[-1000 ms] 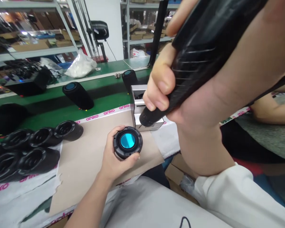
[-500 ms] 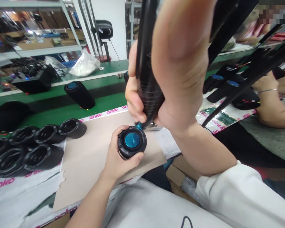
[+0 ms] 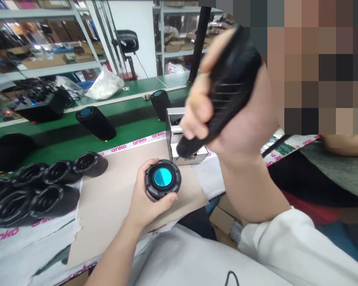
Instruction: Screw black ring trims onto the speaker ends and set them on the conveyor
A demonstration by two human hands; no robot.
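My left hand (image 3: 149,202) is closed around a cylindrical speaker (image 3: 149,183), which stands with its shiny blue disc facing up. My right hand (image 3: 241,111) grips a black electric screwdriver (image 3: 226,93), tilted with its nose down and to the left. That nose lies over the front of a small white box (image 3: 199,155), right of the speaker and apart from its rim. The screwdriver's tip is blurred, so whether it touches the box cannot be told. A sheet of brown cardboard (image 3: 113,206) lies under the speaker and my left hand.
Several black cylindrical housings (image 3: 55,198) are grouped at the left. Two finished-looking speakers, a left one (image 3: 97,125) and a far one (image 3: 161,105), stand on the green bench (image 3: 131,115). A plastic bag (image 3: 105,83) sits behind. Another person's arm (image 3: 346,142) is at right.
My right hand has drawn the screwdriver off the speaker's rim to the right, tilting it towards the white box. The speaker has shifted slightly left in view, still in my left hand.
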